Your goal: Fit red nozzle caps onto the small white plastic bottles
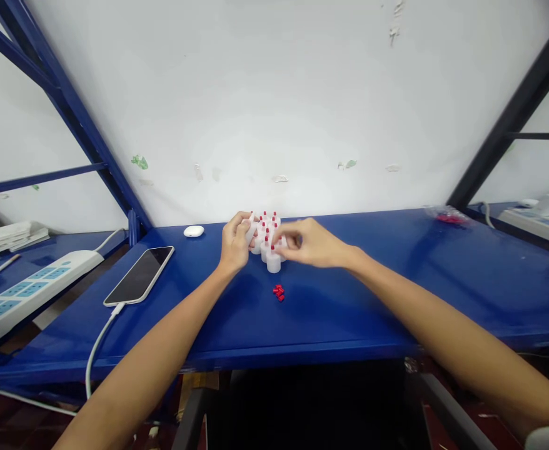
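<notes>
My left hand is closed around a small translucent white plastic bottle, tilted with its narrow tip upward. Beside it, my right hand curls in with thumb and forefinger pinched at the red cap of the front bottle, which stands upright on the desk. Behind that stands a tight cluster of several similar bottles with red caps, partly covered by my hands. A little pile of loose red caps lies in front of the bottles.
The blue desk backs onto a white wall. Left of my hands are a white earbud case and a phone on a charging cable. Beyond stands a power strip. A clear plastic bag with red contents lies far right.
</notes>
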The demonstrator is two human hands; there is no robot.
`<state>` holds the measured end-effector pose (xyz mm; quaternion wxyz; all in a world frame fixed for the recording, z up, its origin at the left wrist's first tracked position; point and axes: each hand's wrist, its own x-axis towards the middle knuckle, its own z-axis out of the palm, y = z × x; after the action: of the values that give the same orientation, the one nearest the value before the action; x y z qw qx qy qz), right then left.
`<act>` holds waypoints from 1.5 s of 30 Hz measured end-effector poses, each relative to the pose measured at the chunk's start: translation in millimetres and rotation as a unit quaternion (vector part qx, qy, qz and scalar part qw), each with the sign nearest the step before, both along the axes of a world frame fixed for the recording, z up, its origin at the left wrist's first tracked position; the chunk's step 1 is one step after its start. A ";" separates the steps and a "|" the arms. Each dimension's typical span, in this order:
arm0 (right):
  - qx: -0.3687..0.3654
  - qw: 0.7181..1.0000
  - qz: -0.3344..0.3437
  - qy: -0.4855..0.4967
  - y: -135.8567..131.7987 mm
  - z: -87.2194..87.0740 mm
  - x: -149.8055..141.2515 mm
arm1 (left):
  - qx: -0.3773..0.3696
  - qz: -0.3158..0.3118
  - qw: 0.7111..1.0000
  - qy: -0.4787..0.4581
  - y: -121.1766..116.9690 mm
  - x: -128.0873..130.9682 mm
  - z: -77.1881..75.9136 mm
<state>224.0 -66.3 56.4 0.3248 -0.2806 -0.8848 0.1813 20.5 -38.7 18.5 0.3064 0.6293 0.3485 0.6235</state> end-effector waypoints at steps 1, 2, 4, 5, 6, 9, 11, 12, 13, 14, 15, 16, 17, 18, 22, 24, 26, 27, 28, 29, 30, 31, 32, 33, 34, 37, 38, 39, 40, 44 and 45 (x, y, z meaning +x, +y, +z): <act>-0.027 0.996 0.040 -0.073 -0.3 1.7 2.4 | 0.004 0.012 1.000 0.012 -0.1 -0.7 -1.6; -0.047 0.987 0.075 -0.134 -0.6 1.9 3.7 | 0.008 0.018 0.999 0.027 -0.7 -0.9 -3.1; -0.067 0.970 0.112 -0.204 -0.7 -1.1 3.5 | 0.020 0.023 0.998 0.061 -3.3 -0.5 -5.1; -0.072 0.965 0.119 -0.221 -0.3 -3.8 2.3 | 0.026 0.027 0.996 0.079 -4.9 0.0 -5.7; -0.076 0.962 0.120 -0.232 0.1 -6.8 0.7 | 0.035 0.035 0.994 0.096 -6.4 0.4 -6.1; -0.081 0.958 0.117 -0.248 2.0 -13.8 -3.6 | 0.059 0.064 0.987 0.136 -10.4 1.5 -5.7; -0.079 0.958 0.119 -0.249 3.0 -16.0 -5.2 | 0.062 0.061 0.987 0.138 -12.4 2.2 -4.3; -0.076 0.959 0.117 -0.246 3.6 -16.7 -5.6 | 0.059 0.050 0.988 0.132 -13.3 2.6 -3.3; -0.073 0.961 0.113 -0.240 4.1 -17.4 -6.0 | 0.056 0.037 0.990 0.126 -14.0 3.0 -2.4; -0.071 0.964 0.106 -0.231 4.7 -18.2 -6.2 | 0.054 0.024 0.991 0.122 -14.6 3.5 -1.6; -0.072 0.968 0.100 -0.219 5.3 -19.1 -6.5 | 0.055 0.013 0.991 0.122 -14.9 3.7 -0.9; -0.075 0.972 0.096 -0.203 5.9 -20.2 -6.9 | 0.057 0.005 0.991 0.124 -14.9 3.8 -0.6; -0.080 0.975 0.095 -0.187 6.4 -21.3 -7.3 | 0.058 0.001 0.990 0.127 -14.6 3.6 -0.6; -0.083 0.977 0.094 -0.171 6.8 -22.4 -7.8 | 0.058 0.000 0.990 0.130 -13.9 3.2 -1.0; -0.063 0.988 0.063 -0.128 7.2 -25.9 -9.9 | 0.051 0.020 0.989 0.138 -9.3 -0.4 -5.0; -0.053 0.991 0.045 -0.116 7.4 -27.3 -10.9 | 0.056 0.033 0.987 0.150 -7.8 -1.8 -6.9; -0.051 0.992 0.037 -0.111 8.0 -28.6 -11.8 | 0.070 0.050 0.981 0.173 -7.5 -2.4 -7.7; -0.049 0.992 0.034 -0.110 8.5 -29.2 -12.1 | 0.078 0.063 0.977 0.187 -7.6 -2.5 -7.7; -0.046 0.993 0.028 -0.109 9.1 -29.7 -12.3 | 0.084 0.080 0.973 0.201 -7.6 -2.5 -7.3; -0.041 0.993 0.021 -0.107 9.8 -30.0 -12.3 | 0.087 0.100 0.967 0.215 -7.5 -2.5 -6.8; -0.035 0.994 0.013 -0.105 10.6 -30.2 -12.2 | 0.087 0.122 0.962 0.228 -7.1 -2.7 -6.2; -0.032 0.994 0.007 -0.101 11.6 -30.3 -11.8 | 0.086 0.144 0.957 0.236 -6.3 -3.2 -5.3; -0.030 0.995 0.004 -0.097 12.7 -30.3 -11.2 | 0.086 0.165 0.953 0.238 -5.3 -4.0 -4.4; -0.032 0.995 0.003 -0.090 14.0 -30.3 -10.6 | 0.089 0.183 0.951 0.235 -4.2 -5.1 -3.4; -0.036 0.996 0.003 -0.081 15.4 -30.5 -9.9 | 0.096 0.198 0.949 0.226 -3.2 -6.5 -2.3; -0.053 0.998 -0.002 -0.045 20.8 -32.4 -7.5 | 0.126 0.219 0.947 0.197 -2.6 -11.2 1.2; -0.057 0.998 -0.007 -0.031 22.9 -33.6 -6.7 | 0.137 0.213 0.947 0.200 -3.6 -12.2 2.1; -0.059 0.998 -0.014 -0.019 24.9 -34.9 -5.9 | 0.148 0.201 0.945 0.210 -5.3 -12.7 2.9; -0.062 0.998 -0.020 -0.008 26.9 -36.3 -5.0 | 0.158 0.184 0.943 0.228 -7.6 -12.5 3.4; -0.083 0.996 -0.035 0.017 32.5 -39.4 -2.1 | 0.181 0.105 0.928 0.308 -23.0 -3.6 5.4; -0.091 0.995 -0.034 0.027 33.2 -38.9 -1.5 | 0.182 0.084 0.927 0.316 -27.7 0.2 6.2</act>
<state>222.5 -33.2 17.5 0.3279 -0.3335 -0.8456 0.2574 20.7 -66.5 24.7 0.0068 0.8072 0.3593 0.4682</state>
